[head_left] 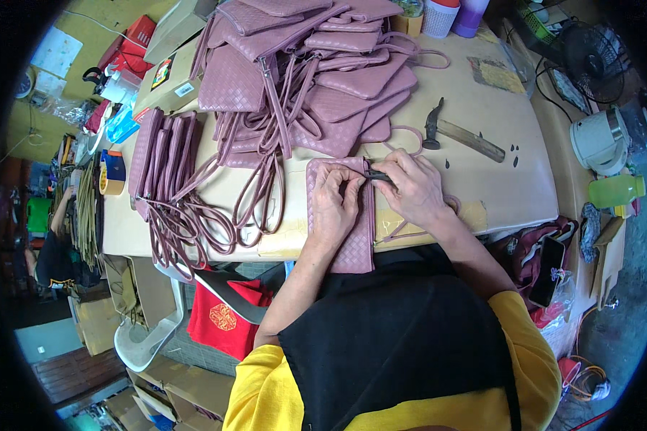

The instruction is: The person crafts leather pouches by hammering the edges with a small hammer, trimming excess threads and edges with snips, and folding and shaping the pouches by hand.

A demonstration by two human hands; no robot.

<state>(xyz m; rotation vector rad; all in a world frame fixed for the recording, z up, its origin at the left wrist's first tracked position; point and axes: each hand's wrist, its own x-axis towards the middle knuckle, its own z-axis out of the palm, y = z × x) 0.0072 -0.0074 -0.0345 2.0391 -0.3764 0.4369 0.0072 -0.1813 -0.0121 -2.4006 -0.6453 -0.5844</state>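
A mauve woven-pattern pouch point(354, 251) lies lengthwise in front of me at the table's near edge, a zip along its right side. My left hand point(333, 195) rests on its upper part, thumb and fingers pinched at the zip's top end. Across from it, my right hand point(414, 188) is closed around a small dark tool point(375, 174), whose tip meets the left fingertips; its exact kind is unclear. A mauve strap point(402, 233) shows beneath my right wrist. Just beyond the right hand lies a hammer point(471, 138) with a wooden handle.
A large heap of mauve pouches point(345, 93) with straps covers the table's far side. To the left stands a row of folded pouches point(167, 154), their straps point(194, 233) hanging over the near edge. A tape roll point(112, 172) sits at the left edge, a white pot-like appliance point(598, 140) at right.
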